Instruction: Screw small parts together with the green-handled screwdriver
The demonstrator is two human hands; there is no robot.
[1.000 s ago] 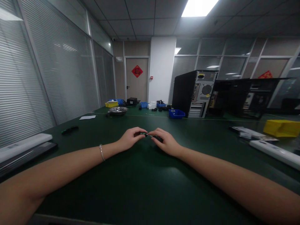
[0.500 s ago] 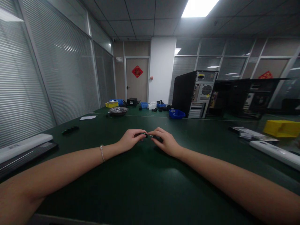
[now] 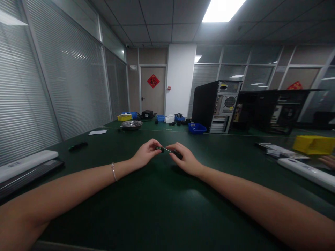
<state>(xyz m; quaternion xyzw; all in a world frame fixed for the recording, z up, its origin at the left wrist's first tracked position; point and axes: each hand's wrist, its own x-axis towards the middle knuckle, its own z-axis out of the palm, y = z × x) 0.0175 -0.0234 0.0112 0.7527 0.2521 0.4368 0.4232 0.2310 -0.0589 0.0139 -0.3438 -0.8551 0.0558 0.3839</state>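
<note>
Holding steady over the green desk (image 3: 162,209), both forearms stretched out as half a second and a second ago, wrists unmoved. Meeting at mid-desk: left hand (image 3: 144,156) and right hand (image 3: 184,159), fingers of each pinched narrow on a small dark part (image 3: 162,149) bridging the gap between them. Barely changed since then: same pinch, part perhaps turned slightly, too small to tell; likely fine fitting work carrying on. Shifted a touch downward in view, the computer tower (image 3: 216,105) well beyond the fingers. Newly peeping in at the far right edge beside the yellow bin (image 3: 313,144), another person's fingertips (image 3: 329,160).
</note>
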